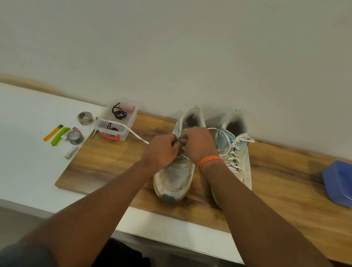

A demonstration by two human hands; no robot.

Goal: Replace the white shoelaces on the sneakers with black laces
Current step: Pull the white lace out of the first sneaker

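Two white and light-blue sneakers stand side by side on a wooden board (272,201), toes toward me. Over the lacing of the left sneaker (175,177) my left hand (161,151) and my right hand (198,144) meet, both pinching its white lace (134,134). One loose end of that lace trails left across the board to the clear box. The right sneaker (237,155) is still fully laced in white. Black laces (118,112) lie coiled in the clear plastic box (127,125) at the back left.
On the white table (15,148) left of the board lie two tape rolls (85,118), an orange strip, a green clip (59,136) and a small white item. A blue plastic tray (348,186) sits at the right end. A wall stands right behind the sneakers.
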